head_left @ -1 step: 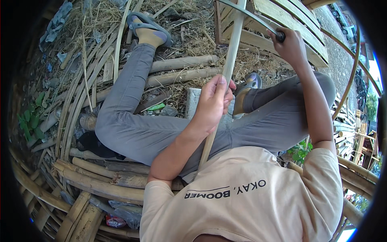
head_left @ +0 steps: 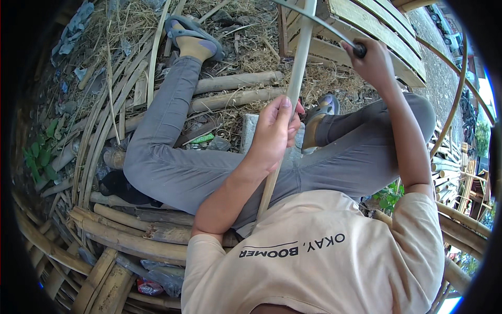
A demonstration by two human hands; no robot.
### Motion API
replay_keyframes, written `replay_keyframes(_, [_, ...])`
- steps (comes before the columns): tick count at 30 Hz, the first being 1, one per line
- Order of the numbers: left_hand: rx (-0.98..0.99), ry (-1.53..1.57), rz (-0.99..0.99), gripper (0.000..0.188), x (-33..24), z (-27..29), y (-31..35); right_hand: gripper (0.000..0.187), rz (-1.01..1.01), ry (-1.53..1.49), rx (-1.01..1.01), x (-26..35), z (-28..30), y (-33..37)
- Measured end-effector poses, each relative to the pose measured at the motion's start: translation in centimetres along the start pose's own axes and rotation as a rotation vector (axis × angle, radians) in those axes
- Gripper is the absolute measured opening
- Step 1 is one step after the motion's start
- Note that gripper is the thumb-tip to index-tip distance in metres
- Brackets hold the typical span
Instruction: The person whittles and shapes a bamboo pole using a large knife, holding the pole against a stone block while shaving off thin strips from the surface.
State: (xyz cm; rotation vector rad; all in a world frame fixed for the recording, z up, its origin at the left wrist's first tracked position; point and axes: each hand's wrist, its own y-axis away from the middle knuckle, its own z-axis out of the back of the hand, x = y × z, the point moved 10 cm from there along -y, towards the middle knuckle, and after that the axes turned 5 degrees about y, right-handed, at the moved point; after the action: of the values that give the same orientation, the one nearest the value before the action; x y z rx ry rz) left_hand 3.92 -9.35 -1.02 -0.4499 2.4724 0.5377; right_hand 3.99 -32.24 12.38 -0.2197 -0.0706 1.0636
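My left hand (head_left: pixel 276 130) is closed round a long, pale bamboo strip (head_left: pixel 300 65), gripping it about mid-length. The strip runs from the top edge of the view down between my thighs to my shirt. My right hand (head_left: pixel 374 64) is wrapped round the black handle (head_left: pixel 360 50) of a long-bladed knife. Its narrow grey blade (head_left: pixel 330 28) lies across the strip near the top of the view, well beyond my left hand. The blade's far end and the strip's upper end pass out of the picture.
A slatted wooden crate (head_left: pixel 376 26) stands at the far right. Bamboo poles (head_left: pixel 238 82) lie across the straw-littered ground (head_left: pixel 246 47) between my feet. A grey concrete block (head_left: pixel 249 131) sits behind my left hand. More bamboo strips (head_left: pixel 99 131) lie at left, with plastic scraps around.
My right hand and the knife have shifted slightly toward me and to the left. The left hand and the strip have stayed almost still.
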Motion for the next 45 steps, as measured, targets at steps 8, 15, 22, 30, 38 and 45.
replay_keyframes(8, [-0.027, -0.022, 0.02, 0.031, 0.8, 0.0, 0.0, 0.019, 0.232, -0.1, 0.163, 7.6, -1.5, 3.1])
replay_keyframes(15, [-0.105, -0.157, -0.069, 0.031, 1.0, 0.4, 0.1, 0.019, 0.251, 0.046, 0.133, 7.6, -2.0, 2.9])
replay_keyframes(22, [-0.097, -0.158, -0.092, 0.032, 0.7, 0.1, 0.5, 0.017, 0.105, 0.092, 0.024, 2.0, -1.1, -0.1])
replay_keyframes(30, [-0.026, -0.1, -0.024, 0.032, 1.1, -0.6, 0.4, 0.024, -0.05, 0.13, -0.049, -1.9, 1.0, -1.2])
replay_keyframes(38, [0.108, 0.218, 0.127, 0.032, 1.7, -0.3, -0.5, 0.022, 0.033, -0.089, 0.12, 3.3, -0.3, 0.8])
replay_keyframes(45, [0.331, 0.479, 0.248, 0.03, 3.0, -2.5, 0.0, 0.015, 0.239, -0.033, 0.065, 7.0, 0.8, 2.2])
